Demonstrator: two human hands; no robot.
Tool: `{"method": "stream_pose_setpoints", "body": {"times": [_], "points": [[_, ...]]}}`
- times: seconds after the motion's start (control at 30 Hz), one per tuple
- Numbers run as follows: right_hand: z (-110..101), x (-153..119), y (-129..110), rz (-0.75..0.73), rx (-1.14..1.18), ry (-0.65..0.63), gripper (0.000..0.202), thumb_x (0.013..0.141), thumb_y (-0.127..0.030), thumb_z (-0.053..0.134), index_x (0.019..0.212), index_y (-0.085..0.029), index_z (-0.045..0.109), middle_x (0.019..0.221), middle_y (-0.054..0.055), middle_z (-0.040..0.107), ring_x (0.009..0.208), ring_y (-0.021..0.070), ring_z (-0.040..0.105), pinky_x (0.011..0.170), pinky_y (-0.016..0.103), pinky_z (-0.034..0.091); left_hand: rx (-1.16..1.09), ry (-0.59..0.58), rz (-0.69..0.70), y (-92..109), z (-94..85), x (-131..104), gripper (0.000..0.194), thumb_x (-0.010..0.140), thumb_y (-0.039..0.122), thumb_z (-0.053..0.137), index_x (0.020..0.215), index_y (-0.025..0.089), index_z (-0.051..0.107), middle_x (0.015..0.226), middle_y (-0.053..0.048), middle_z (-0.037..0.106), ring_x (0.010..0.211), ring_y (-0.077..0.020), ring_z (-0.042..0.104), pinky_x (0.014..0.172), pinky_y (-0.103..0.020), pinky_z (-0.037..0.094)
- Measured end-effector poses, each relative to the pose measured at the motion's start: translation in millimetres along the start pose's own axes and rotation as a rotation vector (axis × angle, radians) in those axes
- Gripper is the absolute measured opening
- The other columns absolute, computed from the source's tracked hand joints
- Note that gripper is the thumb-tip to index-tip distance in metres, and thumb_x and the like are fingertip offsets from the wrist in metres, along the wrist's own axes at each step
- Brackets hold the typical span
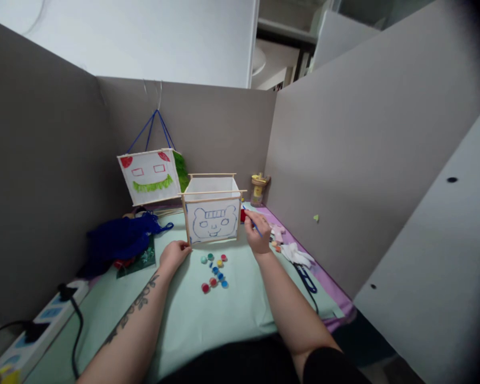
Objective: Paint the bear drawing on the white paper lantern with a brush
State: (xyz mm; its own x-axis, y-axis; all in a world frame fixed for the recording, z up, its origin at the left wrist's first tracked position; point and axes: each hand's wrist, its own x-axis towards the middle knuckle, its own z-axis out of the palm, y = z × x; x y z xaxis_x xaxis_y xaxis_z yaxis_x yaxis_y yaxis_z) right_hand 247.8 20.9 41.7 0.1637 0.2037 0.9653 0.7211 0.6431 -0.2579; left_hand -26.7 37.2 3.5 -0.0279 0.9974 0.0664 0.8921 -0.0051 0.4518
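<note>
A pale green mat [208,320] is spread over the desk, and gray walls are set up around it on three sides. Near the far left corner of the mat a finished paper lantern [149,177] with a red and green face is hung by blue strings. Below it, by the left edge, a heap of blue cloth [120,240] is piled. At the far middle of the mat a white box lantern [213,210] with wooden sticks stands upright, and a bear face is drawn on its front in blue. Its lower left corner is touched by the left hand [174,255], which is curled softly and holds nothing; the box seems to be kept steady this way. At the right side of the box the right hand [257,230] is closed around a thin blue brush [251,220], with the tip at the box's right edge. Small paint pots [213,272] are laid in a cluster on the mat, just in front of the box. The painting step looks to be in hand. For the next stroke, a steady box and a light touch on the thin paper are needed.
</note>
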Motion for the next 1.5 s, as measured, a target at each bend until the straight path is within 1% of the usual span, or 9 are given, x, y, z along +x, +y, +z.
{"method": "stream_pose_setpoints", "body": {"times": [0.2, 0.53, 0.7, 0.83, 0.93, 1.03, 1.17, 1.37, 1.5], "points": [[-1.8, -1.2, -2.8, 0.022, -0.020, -0.019, 0.023, 0.082, -0.015, 0.048, 0.095, -0.020, 0.066, 0.088, 0.007, 0.070, 0.083, 0.0184, 0.063, 0.080, 0.036, 0.050, -0.003, 0.000, 0.003, -0.5, 0.9, 0.7, 0.028, 0.072, 0.039, 0.054, 0.090, 0.023, 0.069, 0.087, -0.004, 0.069, 0.080, -0.0193, 0.060, 0.058, -0.024, 0.037], [-0.3, -2.4, -1.2, 0.047, -0.032, -0.028, 0.025, 0.083, -0.019, 0.046, 0.099, -0.020, 0.066, 0.091, 0.007, 0.069, 0.085, 0.0187, 0.063, 0.079, 0.036, 0.051, 0.002, -0.001, -0.007, -0.9, 0.5, 0.7, 0.028, 0.073, 0.039, 0.055, 0.091, 0.023, 0.069, 0.088, -0.004, 0.069, 0.082, -0.0203, 0.061, 0.060, -0.025, 0.039], [-0.1, -3.4, -1.7, 0.063, -0.043, -0.049, 0.023, 0.083, -0.019, 0.046, 0.094, -0.020, 0.066, 0.088, 0.007, 0.069, 0.083, 0.0188, 0.063, 0.079, 0.036, 0.051, 0.000, -0.005, -0.007, -1.1, 1.2, 1.3, 0.029, 0.073, 0.039, 0.055, 0.092, 0.023, 0.069, 0.089, -0.004, 0.069, 0.084, -0.0201, 0.061, 0.062, -0.024, 0.040], [-2.6, -2.2, -5.0, 0.041, -0.042, -0.029, 0.021, 0.082, -0.018, 0.047, 0.091, -0.020, 0.066, 0.083, 0.007, 0.069, 0.079, 0.0187, 0.063, 0.077, 0.035, 0.051, 0.003, 0.002, -0.009, -1.5, 1.2, 1.1, 0.029, 0.073, 0.039, 0.055, 0.092, 0.023, 0.069, 0.090, -0.004, 0.069, 0.084, -0.0204, 0.061, 0.060, -0.025, 0.039], [-4.6, -1.7, -7.0, 0.038, -0.031, -0.010, 0.022, 0.083, -0.018, 0.047, 0.094, -0.020, 0.066, 0.087, 0.007, 0.069, 0.083, 0.0190, 0.063, 0.078, 0.036, 0.051, 0.002, 0.001, -0.006, -1.5, 0.8, 0.9, 0.028, 0.073, 0.039, 0.055, 0.092, 0.023, 0.069, 0.089, -0.004, 0.070, 0.083, -0.0205, 0.061, 0.060, -0.025, 0.039], [-4.7, -2.8, -6.3, 0.044, -0.022, -0.026, 0.025, 0.084, -0.019, 0.046, 0.100, -0.020, 0.065, 0.092, 0.007, 0.069, 0.087, 0.0190, 0.063, 0.081, 0.036, 0.051, -0.002, -0.002, -0.009, -1.7, 0.9, 1.2, 0.029, 0.073, 0.039, 0.056, 0.093, 0.023, 0.069, 0.090, -0.004, 0.070, 0.084, -0.0205, 0.061, 0.061, -0.025, 0.039], [-2.1, -5.3, -2.7, 0.047, -0.033, -0.044, 0.026, 0.084, -0.020, 0.045, 0.102, -0.021, 0.064, 0.094, 0.007, 0.069, 0.088, 0.0192, 0.063, 0.082, 0.036, 0.051, -0.002, -0.002, -0.011, -1.9, 1.5, 1.8, 0.029, 0.073, 0.038, 0.055, 0.093, 0.023, 0.069, 0.091, -0.004, 0.070, 0.085, -0.0204, 0.061, 0.061, -0.024, 0.040], [1.3, -6.8, 0.2, 0.056, -0.064, -0.072, 0.024, 0.084, -0.018, 0.045, 0.098, -0.020, 0.065, 0.091, 0.007, 0.069, 0.087, 0.0195, 0.063, 0.083, 0.037, 0.049, -0.002, 0.001, -0.005, -1.7, 1.3, 1.3, 0.028, 0.073, 0.040, 0.055, 0.092, 0.024, 0.069, 0.088, -0.003, 0.069, 0.081, -0.0200, 0.061, 0.061, -0.025, 0.039], [-0.5, -6.7, -0.3, 0.049, -0.063, -0.066, 0.022, 0.083, -0.018, 0.046, 0.094, -0.019, 0.065, 0.088, 0.007, 0.069, 0.084, 0.0194, 0.062, 0.081, 0.036, 0.050, -0.001, -0.001, -0.002, -1.6, 0.7, 1.3, 0.027, 0.073, 0.039, 0.055, 0.090, 0.023, 0.069, 0.087, -0.004, 0.069, 0.080, -0.0198, 0.061, 0.061, -0.025, 0.038]]}}
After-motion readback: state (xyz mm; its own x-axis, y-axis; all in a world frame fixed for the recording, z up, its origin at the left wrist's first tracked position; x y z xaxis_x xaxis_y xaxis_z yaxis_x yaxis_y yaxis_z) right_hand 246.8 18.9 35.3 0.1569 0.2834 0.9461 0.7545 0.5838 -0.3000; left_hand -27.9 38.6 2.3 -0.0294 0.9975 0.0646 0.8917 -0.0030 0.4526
